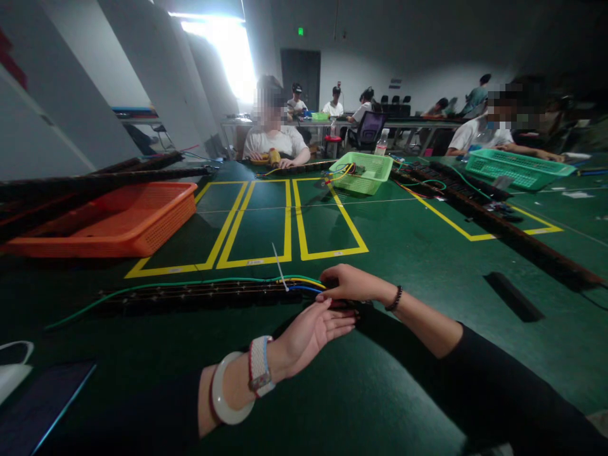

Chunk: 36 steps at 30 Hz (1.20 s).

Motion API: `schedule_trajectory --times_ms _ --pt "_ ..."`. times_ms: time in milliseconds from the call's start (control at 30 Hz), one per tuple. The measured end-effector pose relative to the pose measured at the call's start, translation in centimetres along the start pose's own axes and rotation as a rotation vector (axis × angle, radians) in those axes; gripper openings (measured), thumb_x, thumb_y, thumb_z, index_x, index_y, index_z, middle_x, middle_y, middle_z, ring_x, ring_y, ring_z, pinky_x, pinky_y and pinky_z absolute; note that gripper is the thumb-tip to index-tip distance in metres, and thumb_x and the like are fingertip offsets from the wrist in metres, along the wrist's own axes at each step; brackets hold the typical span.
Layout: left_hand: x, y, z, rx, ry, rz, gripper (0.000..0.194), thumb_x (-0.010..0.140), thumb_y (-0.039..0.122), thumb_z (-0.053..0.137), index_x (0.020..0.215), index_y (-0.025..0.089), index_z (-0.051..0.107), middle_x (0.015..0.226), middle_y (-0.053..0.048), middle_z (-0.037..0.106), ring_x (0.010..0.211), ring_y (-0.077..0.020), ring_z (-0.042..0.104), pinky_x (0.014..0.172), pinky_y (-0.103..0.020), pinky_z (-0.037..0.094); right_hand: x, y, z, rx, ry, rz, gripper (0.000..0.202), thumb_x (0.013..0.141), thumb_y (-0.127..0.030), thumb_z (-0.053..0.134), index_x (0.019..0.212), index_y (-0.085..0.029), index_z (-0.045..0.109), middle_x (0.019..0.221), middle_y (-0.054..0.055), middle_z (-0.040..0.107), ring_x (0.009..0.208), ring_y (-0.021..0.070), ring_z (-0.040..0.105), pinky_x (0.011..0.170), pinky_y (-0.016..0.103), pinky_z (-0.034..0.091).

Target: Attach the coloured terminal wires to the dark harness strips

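Observation:
A long dark strip (190, 295) lies across the table before me, with a green wire (156, 283) running along it and past its left end. Yellow wires (299, 280) and a blue wire (304, 288) lead into my right hand (354, 283), whose fingers are curled closed round the bundle near the strip's right end. Palm turned up and fingers stretched out, my left hand (316, 332) lies just below, against the near side of the wires; its thumb is by the right thumb. A white zip tie (279, 266) sticks up from the strip, left of both hands.
An orange basket (164, 218) stands at left, a light green basket (365, 174) at the back. Yellow tape frames (256, 262) mark the table. More dark strips (536, 244) lie at right, near a short black piece (513, 296). A phone (52, 405) rests front left. People sit opposite.

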<state>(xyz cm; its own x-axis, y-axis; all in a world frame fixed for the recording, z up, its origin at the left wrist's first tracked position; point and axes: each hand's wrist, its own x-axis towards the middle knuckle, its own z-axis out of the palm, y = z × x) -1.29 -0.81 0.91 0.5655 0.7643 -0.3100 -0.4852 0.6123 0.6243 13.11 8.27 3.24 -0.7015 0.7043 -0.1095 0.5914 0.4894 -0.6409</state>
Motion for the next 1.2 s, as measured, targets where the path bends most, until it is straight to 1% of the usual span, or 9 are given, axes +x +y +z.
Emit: schedule_trajectory --times_ms 133,200,267,400,567,800,933,1100,1200 --pt "-0.1 0.2 0.2 -0.104 0.014 0.014 0.042 0.093 0.037 0.04 0.119 0.006 0.051 0.118 -0.019 0.059 0.113 -0.0236 0.055 0.106 -0.041 0.033 -0.3 -0.9 0.4 -0.209 0.126 -0.001 0.011 0.08 -0.023 0.059 0.078 -0.014 0.065 0.066 0.0 0.059 0.058 0.0091 0.047 0.053 0.021 0.028" --pt "-0.1 0.2 0.4 -0.146 0.05 0.053 0.038 0.093 0.037 0.041 0.115 0.009 0.054 0.114 -0.016 0.061 0.111 -0.0217 0.056 0.106 -0.04 0.034 -0.5 -1.6 0.6 -0.404 0.196 -0.03 0.012 0.08 -0.023 0.06 0.073 -0.014 0.064 0.069 0.002 0.061 0.062 0.0108 0.05 0.056 0.023 0.029" --pt "-0.1 0.2 0.5 -0.185 0.084 0.1 0.031 0.093 0.035 0.041 0.107 0.012 0.057 0.11 -0.013 0.063 0.107 -0.0196 0.057 0.105 -0.038 0.036 -0.8 -2.3 1.0 -0.586 0.208 -0.084 0.015 0.083 -0.022 0.058 0.071 -0.014 0.063 0.071 0.004 0.062 0.065 0.0125 0.052 0.059 0.025 0.03" --pt "0.1 0.1 0.3 -0.24 0.152 0.159 0.022 0.092 0.03 0.045 0.098 0.016 0.061 0.106 -0.008 0.064 0.103 -0.0164 0.057 0.101 -0.035 0.039 -1.5 -3.4 2.0 -0.869 0.155 -0.246 0.014 0.089 -0.013 0.049 0.085 -0.011 0.062 0.075 0.008 0.061 0.066 0.0158 0.053 0.06 0.029 0.031" --pt "0.4 0.3 0.1 -0.315 0.253 0.187 0.019 0.092 0.026 0.045 0.092 0.017 0.062 0.096 -0.003 0.064 0.099 -0.0125 0.057 0.096 -0.029 0.042 -1.9 -4.2 3.4 -1.082 0.212 -0.398 0.021 0.09 -0.007 0.042 0.098 -0.003 0.061 0.08 0.012 0.06 0.072 0.0199 0.052 0.061 0.032 0.035" --pt "0.2 0.5 0.6 -0.4 0.301 0.176 0.021 0.093 0.026 0.043 0.091 0.019 0.063 0.101 -0.002 0.065 0.096 -0.0113 0.059 0.089 -0.025 0.046 -2.3 -4.6 4.1 -1.129 0.265 -0.359 0.025 0.088 -0.01 0.046 0.107 -0.003 0.061 0.098 0.015 0.062 0.085 0.0228 0.053 0.078 0.037 0.04" --pt "0.5 0.2 0.1 -0.389 0.31 0.181 0.021 0.092 0.027 0.044 0.088 0.017 0.063 0.094 -0.003 0.066 0.088 -0.0117 0.06 0.082 -0.025 0.048 -2.9 -4.9 3.1 -1.024 0.239 -0.32 0.028 0.089 -0.015 0.048 0.113 -0.006 0.058 0.109 0.014 0.06 0.09 0.0216 0.054 0.081 0.035 0.04" --pt "0.7 0.1 -0.1 -0.335 0.218 0.212 0.028 0.093 0.029 0.042 0.084 0.013 0.063 0.09 -0.007 0.066 0.083 -0.0136 0.061 0.082 -0.028 0.048 -3.8 -5.7 0.1 -0.82 0.193 -0.216 0.016 0.089 -0.024 0.054 0.097 -0.014 0.064 0.089 0.007 0.063 0.081 0.0188 0.057 0.073 0.032 0.04" --pt "0.5 0.2 -0.2 -0.289 0.178 0.211 0.029 0.093 0.032 0.042 0.096 0.014 0.064 0.097 -0.009 0.066 0.088 -0.0158 0.061 0.083 -0.029 0.048 -4.4 -6.1 -0.6 -0.752 0.166 -0.146 0.018 0.085 -0.033 0.062 0.087 -0.016 0.065 0.078 0.004 0.064 0.074 0.0176 0.059 0.067 0.029 0.039"
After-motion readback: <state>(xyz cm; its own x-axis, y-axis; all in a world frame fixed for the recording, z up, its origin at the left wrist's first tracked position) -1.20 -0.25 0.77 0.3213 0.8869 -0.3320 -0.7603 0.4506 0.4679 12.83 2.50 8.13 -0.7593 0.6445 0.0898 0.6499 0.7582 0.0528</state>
